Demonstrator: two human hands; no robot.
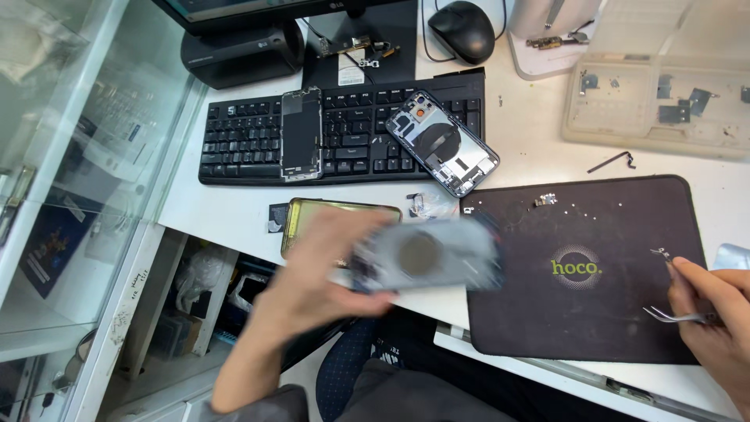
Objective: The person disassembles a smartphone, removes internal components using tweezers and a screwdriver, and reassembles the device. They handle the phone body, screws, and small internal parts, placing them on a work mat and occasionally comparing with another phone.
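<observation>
Left hand (312, 270): closed around the near end of a grey phone housing (426, 256), lifted off the bench and blurred by motion; its inner face is up, showing a round coil at the middle.
Right hand (715, 309): closed in a pinch on metal tweezers (673, 315), tips pointing left over the right edge of the dark work mat (578, 312).
Where the housing is: in the air above the front edge of the bench (539, 129), between the mat and a gold-coloured phone (301, 223) lying flat just behind the left hand.
On the mat: tiny screws and a small metal bracket (544, 200) near its far edge; another small part (661, 252) just beyond the right fingers.
Further back: a black keyboard (242, 144) carrying a bare phone frame (301, 133) and a second, dark blue opened housing (441, 142) resting tilted on the keys.
Far side: a mouse (461, 30), a monitor base (242, 51), and a pale parts tray (656, 101) with loose brackets.
Step in hand: judging by the grip and the blur, the housing is being carried or turned in the left hand while the tweezers wait.
Next move calls for: probably a steady, flat rest for the housing on the mat, clear of the loose screws, so that the tweezers can reach inside.
</observation>
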